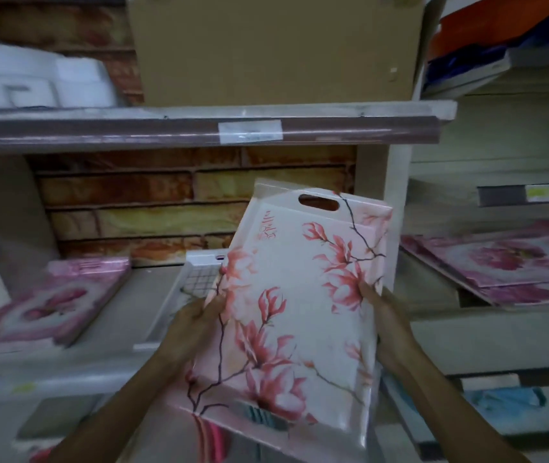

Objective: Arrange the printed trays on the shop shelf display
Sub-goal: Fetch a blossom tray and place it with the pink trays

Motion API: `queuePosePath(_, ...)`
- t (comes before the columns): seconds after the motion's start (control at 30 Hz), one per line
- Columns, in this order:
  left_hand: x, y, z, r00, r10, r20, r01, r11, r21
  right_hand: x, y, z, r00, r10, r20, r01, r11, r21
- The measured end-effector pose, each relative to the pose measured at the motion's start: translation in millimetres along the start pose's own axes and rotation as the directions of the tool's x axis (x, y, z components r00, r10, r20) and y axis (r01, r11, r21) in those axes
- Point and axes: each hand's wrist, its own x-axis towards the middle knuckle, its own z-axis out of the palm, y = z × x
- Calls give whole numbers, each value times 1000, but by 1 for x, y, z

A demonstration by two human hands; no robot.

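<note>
A white tray printed with pink magnolia flowers [296, 295], wrapped in clear plastic with a handle slot at its top, is held tilted in front of the middle shelf. My left hand [196, 325] grips its left edge and my right hand [386, 322] grips its right edge. Behind it a white tray with a grid pattern [199, 279] lies on the shelf, mostly hidden. A stack of pink floral trays [49, 305] lies at the left of the same shelf.
More pink flower trays [506, 265] lie on the neighbouring shelf at the right. A cardboard box [276, 45] and white items [32, 81] stand on the upper shelf [166, 132]. Brick-pattern backing [166, 202] closes the rear. Lower shelves hold blurred goods.
</note>
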Motion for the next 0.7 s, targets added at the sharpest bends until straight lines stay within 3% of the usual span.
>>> queuePosePath(0.4,83,-63,-98,990,-96,-99,73,973,-217,32,63,121,980,-19,196,84,942,-326)
queuePosePath(0.57,105,-72,-108,985,75,-154,-92,990,-109,55,72,149,980,-111,167,175,881,-439)
queuePosePath(0.7,125,-85,-114,986,110,-127,-102,993,65,71,84,156,978,-134,159,199,820,-536)
